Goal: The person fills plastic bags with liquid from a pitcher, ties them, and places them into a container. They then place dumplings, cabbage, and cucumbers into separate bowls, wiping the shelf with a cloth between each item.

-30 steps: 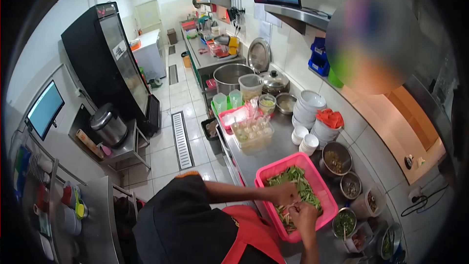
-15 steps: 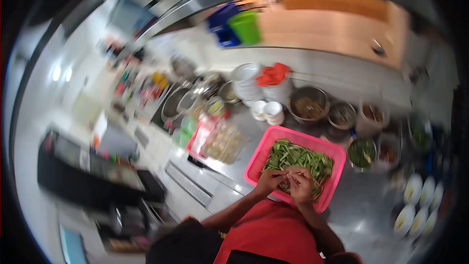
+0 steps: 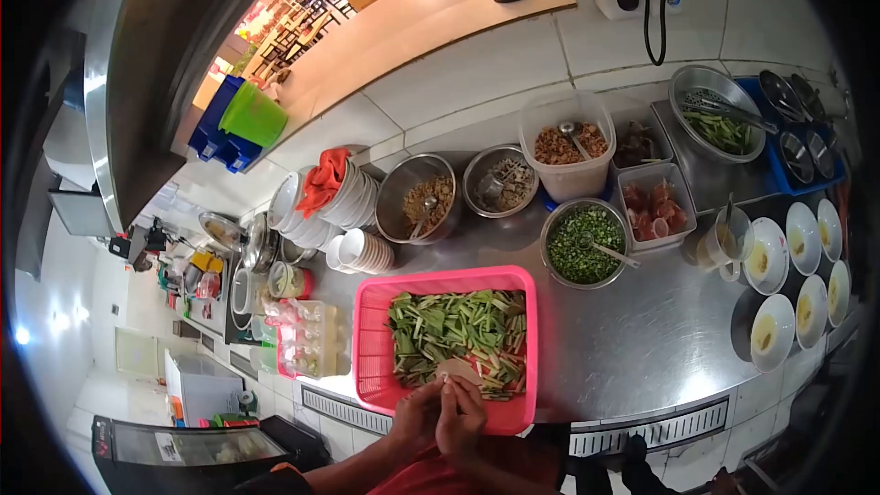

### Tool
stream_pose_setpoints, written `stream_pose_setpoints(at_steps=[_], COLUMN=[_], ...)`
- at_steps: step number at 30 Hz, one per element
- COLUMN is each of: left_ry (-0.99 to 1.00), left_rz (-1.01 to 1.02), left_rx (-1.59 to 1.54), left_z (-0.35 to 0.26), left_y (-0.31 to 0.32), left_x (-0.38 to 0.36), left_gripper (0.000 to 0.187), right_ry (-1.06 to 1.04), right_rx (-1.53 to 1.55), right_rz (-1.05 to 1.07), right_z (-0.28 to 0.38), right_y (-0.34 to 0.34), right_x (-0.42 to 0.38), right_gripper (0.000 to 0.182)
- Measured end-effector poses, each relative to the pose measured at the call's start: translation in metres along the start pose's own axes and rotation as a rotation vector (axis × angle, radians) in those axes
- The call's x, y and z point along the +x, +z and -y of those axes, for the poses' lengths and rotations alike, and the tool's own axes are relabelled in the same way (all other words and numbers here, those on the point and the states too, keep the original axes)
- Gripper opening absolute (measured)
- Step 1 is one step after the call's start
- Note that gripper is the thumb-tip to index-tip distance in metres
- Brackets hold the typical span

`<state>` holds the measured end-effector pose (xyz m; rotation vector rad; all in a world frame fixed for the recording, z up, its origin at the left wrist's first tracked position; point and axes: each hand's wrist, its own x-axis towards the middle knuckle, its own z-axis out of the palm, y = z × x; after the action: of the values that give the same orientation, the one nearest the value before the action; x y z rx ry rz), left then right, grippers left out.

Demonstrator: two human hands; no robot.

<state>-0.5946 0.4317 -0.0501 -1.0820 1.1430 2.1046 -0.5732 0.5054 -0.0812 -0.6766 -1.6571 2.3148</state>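
A pink basket of cut green vegetables sits on the steel counter before me. Over its near edge, my left hand and my right hand meet with fingers pinched together. Between the fingertips is a small pale thing, too small to name. A round, pale brownish shape shows just beyond the fingertips, above the vegetables; what it is I cannot make out.
Behind the basket stand metal bowls of minced food, stacked white bowls and a bowl of chopped greens. White bowls line the right side. An egg tray lies left.
The view has swung to the right, so the basket appears further left and more of the right counter shows. My hands remain together at the basket's near side.
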Motion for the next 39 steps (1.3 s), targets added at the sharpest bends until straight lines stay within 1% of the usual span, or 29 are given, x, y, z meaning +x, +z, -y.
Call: stream_pose_setpoints(at_steps=[2,3,4,7,8,10,11,13,15,17,19,21,23,25,27,28,29,30,32,33,34,35,36,37,38,39], left_ry=[0.198,0.273,0.278,0.554,0.559,0.705,0.703,0.864,0.872,0.885,0.932,0.912,0.886,0.932,0.932,0.935,0.888,0.902,0.798,0.786,0.786,0.739,0.688,0.733,0.735,0.620], left_rz=[0.017,-0.130,-0.127,-0.247,-0.243,-0.313,-0.310,-0.204,-0.197,-0.190,-0.297,-0.300,-0.296,-0.336,-0.353,-0.374,-0.383,-0.382,-0.422,-0.398,-0.382,-0.367,-0.353,-0.307,-0.280,-0.252], left_rx=[0.072,0.239,0.230,0.618,0.613,1.019,1.002,1.228,1.242,1.263,1.515,1.490,1.475,1.434,1.439,1.435,1.451,1.477,1.436,1.376,1.392,1.404,1.415,1.470,1.484,1.319], left_z=[0.003,0.000,0.002,-0.001,-0.003,-0.004,-0.005,-0.008,-0.006,-0.006,-0.009,-0.008,-0.006,-0.006,-0.005,-0.008,-0.011,-0.014,-0.015,-0.019,-0.022,-0.027,-0.030,-0.032,-0.037,-0.042], left_y=[-0.009,0.005,0.008,0.012,0.015,0.022,0.023,0.021,0.014,0.014,0.024,0.013,0.007,0.006,0.006,0.007,0.013,0.010,0.004,0.006,0.005,0.003,-0.002,-0.011,-0.011,-0.009], left_x=[0.004,-0.001,-0.002,-0.010,-0.015,-0.023,-0.024,-0.027,-0.026,-0.027,-0.038,-0.031,-0.028,-0.025,-0.024,-0.024,-0.026,-0.023,-0.020,-0.023,-0.024,-0.024,-0.026,-0.022,-0.022,-0.023], left_gripper=[0.021,0.019,0.019,0.021,0.021,0.020,0.020,0.020,0.019,0.018,0.018,0.021,0.023,0.021,0.020,0.020,0.021,0.021,0.022,0.025,0.025,0.025,0.026,0.024,0.024,0.021], right_ry=[-0.023,-0.027,-0.008,0.022,0.049,0.072,0.030,-0.019,0.114,0.121,0.135,0.257,0.245,0.238,0.319,0.313,0.302,0.292,0.278,0.276,0.273,0.269,0.192,0.114,0.107,-0.019], right_rx=[0.042,0.035,0.036,0.048,0.065,0.060,0.026,-0.022,0.028,0.053,0.082,-0.031,-0.024,-0.004,-0.005,0.018,0.076,0.136,0.175,0.176,0.171,0.176,0.151,0.124,0.126,0.089], right_rz=[-0.007,0.000,0.009,0.042,0.066,0.091,0.102,0.126,0.123,0.126,0.135,0.173,0.160,0.134,0.145,0.137,0.086,0.034,0.035,0.072,0.105,0.085,0.107,0.127,0.100,0.134], right_z=[0.001,0.001,0.001,0.003,0.004,0.009,0.011,0.015,0.017,0.019,0.019,0.018,0.014,0.009,0.005,0.005,0.006,0.004,-0.002,-0.004,-0.005,-0.005,-0.001,0.004,0.010,0.018], right_y=[-0.002,-0.005,-0.007,-0.006,-0.008,-0.016,-0.019,-0.022,-0.027,-0.025,-0.024,-0.023,-0.018,-0.015,-0.011,-0.007,-0.003,0.001,0.008,0.010,0.011,0.011,0.011,0.011,0.011,0.010], right_x=[0.000,0.001,0.003,0.007,0.010,0.012,0.014,0.014,0.010,0.010,0.011,0.011,0.009,0.007,0.006,0.006,0.004,0.003,0.004,0.004,0.003,0.004,0.005,0.006,0.006,0.007], right_gripper=[0.019,0.019,0.018,0.018,0.018,0.018,0.017,0.016,0.015,0.014,0.014,0.015,0.015,0.016,0.012,0.012,0.011,0.011,0.011,0.013,0.015,0.015,0.012,0.010,0.010,0.008])
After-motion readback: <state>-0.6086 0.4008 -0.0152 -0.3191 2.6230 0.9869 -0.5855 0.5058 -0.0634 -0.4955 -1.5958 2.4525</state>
